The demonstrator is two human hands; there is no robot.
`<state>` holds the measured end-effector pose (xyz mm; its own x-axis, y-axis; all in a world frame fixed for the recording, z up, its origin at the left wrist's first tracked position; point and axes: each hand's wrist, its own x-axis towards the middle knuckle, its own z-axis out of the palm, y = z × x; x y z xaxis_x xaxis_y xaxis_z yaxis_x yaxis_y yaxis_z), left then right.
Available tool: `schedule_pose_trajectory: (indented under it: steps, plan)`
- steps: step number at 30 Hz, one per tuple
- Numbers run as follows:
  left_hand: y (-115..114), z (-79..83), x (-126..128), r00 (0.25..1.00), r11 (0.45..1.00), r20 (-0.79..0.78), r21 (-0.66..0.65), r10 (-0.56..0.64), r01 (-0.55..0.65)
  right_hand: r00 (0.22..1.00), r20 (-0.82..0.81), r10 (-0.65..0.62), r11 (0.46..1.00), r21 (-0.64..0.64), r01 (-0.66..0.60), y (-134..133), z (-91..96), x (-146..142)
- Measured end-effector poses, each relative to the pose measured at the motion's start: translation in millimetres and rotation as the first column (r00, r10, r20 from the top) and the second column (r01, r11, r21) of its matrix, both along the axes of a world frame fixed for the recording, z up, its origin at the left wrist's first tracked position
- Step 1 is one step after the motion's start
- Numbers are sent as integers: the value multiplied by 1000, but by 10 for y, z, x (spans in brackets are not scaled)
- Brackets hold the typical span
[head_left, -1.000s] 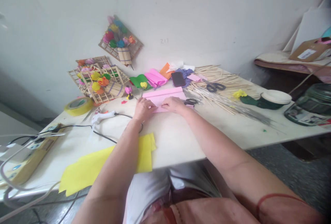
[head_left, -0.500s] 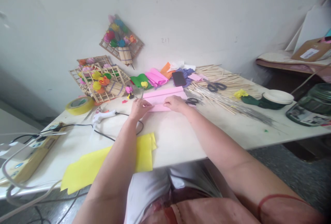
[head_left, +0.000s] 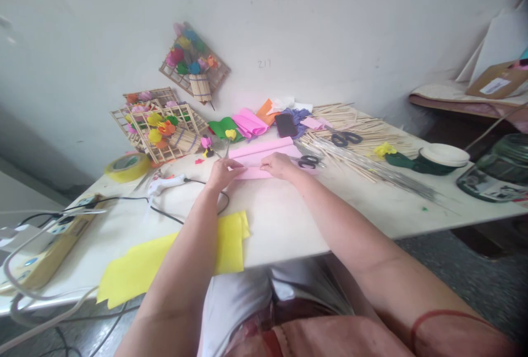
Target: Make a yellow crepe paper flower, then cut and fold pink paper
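Note:
A sheet of light pink crepe paper (head_left: 258, 149) lies on the white table in front of me, its near edge folded over. My left hand (head_left: 223, 173) pinches the left part of this folded edge. A short way to the right, my right hand (head_left: 278, 166) is closed on the same fold, thumb and fingers together. Black-handled scissors (head_left: 307, 161) rest just beyond the right hand, by the paper's right end. Behind the left hand, a small yellow paper flower (head_left: 230, 135) stands near the paper's far left corner.
Yellow crepe paper (head_left: 231, 244) lies under my left forearm. A white glue gun (head_left: 167, 184) with its cord, a tape roll (head_left: 127, 167) and a power strip (head_left: 53, 244) are at left. Thin sticks (head_left: 371, 126), wires (head_left: 383, 172) and a glass jar (head_left: 495, 172) are at right.
Both hands keep their hold on the folded edge. My right hand and forearm have shifted very slightly left, and more of the scissors' handles shows beside them.

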<state>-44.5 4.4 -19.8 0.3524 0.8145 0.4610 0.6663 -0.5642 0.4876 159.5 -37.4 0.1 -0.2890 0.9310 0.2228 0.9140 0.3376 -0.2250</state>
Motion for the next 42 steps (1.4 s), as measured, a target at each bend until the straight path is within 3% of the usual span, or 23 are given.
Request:
schedule_pose_trajectory:
  steps: [15, 27, 36, 42]
  plan:
    - [-54, 22, 0, 995, 967, 97, -254, 27, -2, 998, -42, 53, 997, 61, -50, 46, -87, -36]
    - [-64, 18, 2, 969, 957, 230, -290, 91, -21, 981, -167, 97, 992, 97, -82, 73, -110, -52]
    - [24, -41, -58, 892, 934, 447, -341, 66, 102, 960, -272, 62, 997, 67, -45, 101, -120, 51]
    - [16, -50, -29, 834, 921, 551, -330, 11, 206, 920, -378, 108, 994, 59, -92, 122, -131, 52]
